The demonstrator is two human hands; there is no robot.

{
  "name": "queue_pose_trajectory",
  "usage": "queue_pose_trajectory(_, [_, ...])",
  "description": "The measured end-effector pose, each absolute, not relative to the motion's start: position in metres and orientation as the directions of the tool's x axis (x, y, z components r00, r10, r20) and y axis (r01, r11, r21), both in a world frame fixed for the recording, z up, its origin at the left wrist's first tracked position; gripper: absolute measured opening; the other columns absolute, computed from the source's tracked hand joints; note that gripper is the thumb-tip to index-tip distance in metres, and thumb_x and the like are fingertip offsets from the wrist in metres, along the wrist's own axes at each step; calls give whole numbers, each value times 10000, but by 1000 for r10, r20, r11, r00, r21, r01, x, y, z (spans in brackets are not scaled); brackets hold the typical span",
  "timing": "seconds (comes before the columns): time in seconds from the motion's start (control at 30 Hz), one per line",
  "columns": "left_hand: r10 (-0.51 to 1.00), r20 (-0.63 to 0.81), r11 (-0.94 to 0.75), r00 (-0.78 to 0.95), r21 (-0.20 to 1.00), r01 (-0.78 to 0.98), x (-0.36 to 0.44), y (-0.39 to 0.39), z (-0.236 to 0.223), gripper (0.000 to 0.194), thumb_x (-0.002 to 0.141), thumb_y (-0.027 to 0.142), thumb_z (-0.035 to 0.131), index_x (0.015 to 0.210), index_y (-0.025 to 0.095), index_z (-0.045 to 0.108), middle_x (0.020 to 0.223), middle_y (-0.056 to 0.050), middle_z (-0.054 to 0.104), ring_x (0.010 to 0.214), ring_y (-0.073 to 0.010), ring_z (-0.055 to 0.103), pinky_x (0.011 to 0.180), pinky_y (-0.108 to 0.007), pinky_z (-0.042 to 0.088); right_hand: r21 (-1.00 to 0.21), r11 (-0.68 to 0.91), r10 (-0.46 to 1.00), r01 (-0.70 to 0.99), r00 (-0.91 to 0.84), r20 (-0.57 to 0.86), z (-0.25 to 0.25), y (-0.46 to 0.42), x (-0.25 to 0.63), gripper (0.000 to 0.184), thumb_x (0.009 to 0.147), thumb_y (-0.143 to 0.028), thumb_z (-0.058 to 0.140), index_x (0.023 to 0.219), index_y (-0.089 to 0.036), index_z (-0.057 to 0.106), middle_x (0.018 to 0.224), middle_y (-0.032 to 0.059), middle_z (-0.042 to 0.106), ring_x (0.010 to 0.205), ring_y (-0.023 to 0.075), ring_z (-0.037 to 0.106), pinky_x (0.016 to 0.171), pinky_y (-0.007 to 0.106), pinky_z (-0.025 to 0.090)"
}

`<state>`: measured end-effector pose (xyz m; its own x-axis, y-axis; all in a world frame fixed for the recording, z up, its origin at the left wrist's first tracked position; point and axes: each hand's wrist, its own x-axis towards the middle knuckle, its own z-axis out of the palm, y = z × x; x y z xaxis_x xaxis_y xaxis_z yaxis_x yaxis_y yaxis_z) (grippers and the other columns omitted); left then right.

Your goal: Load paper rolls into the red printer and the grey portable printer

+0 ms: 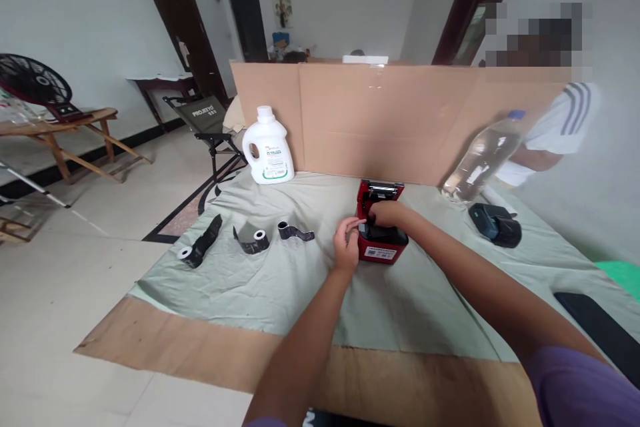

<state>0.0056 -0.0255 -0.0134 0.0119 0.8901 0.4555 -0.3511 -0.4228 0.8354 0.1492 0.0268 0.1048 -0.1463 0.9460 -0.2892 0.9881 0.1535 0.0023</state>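
A red and black receipt printer (384, 252) stands on the cloth with its lid raised. My left hand (346, 243) grips the printer's left side, its fingers bent over the edge. My right hand (387, 213) reaches into the open paper bay with curled fingers. Whatever its fingertips hold is hidden. Left of the printer lie three partly unrolled black paper rolls: a near one (296, 232), a middle one (254, 241) and a far-left one (200, 245).
A white detergent jug (270, 150) stands before a cardboard screen (375, 120). On the right are a leaning clear bottle (483, 157), a dark handheld device (495, 225) and a black flat object (600, 323). Another person (560, 127) is behind the screen's right end.
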Motion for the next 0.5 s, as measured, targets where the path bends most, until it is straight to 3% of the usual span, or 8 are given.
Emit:
queue_pose_trajectory(0.17, [893,450,-412,15,832,-372,7,-23,-15,223,935,188,477,1105,183,622,1128,-124,732,1087,-247,697,1009,-440,515,-63,216,945,974,-225,-237,113,16,166,82,753,-125,677,772,-189,726,763,60,727,715,229,685,672,346,519])
queue_pose_trajectory(0.37, [904,426,-396,-4,837,-378,9,-21,-17,217,911,175,525,1090,177,649,1083,-123,724,1039,-245,704,962,-416,542,-276,171,984,946,-180,-9,140,-7,167,77,765,-239,678,737,-225,608,684,37,637,566,162,549,590,344,485])
queue_pose_trajectory(0.43, [901,433,-410,-25,832,-375,9,-21,-16,214,897,171,544,1079,168,656,1066,-114,730,1031,-239,703,964,-408,541,-418,117,993,901,-108,46,156,-9,150,52,780,-261,645,797,-218,622,696,26,608,555,136,507,527,290,431])
queue_pose_trajectory(0.5, [889,457,-434,-27,821,-372,9,-21,-14,214,896,152,516,1051,162,662,1059,-104,736,1038,-230,698,990,-410,529,-682,54,999,729,-39,38,170,-7,127,180,800,-246,588,965,-218,653,743,16,592,533,111,473,463,245,357])
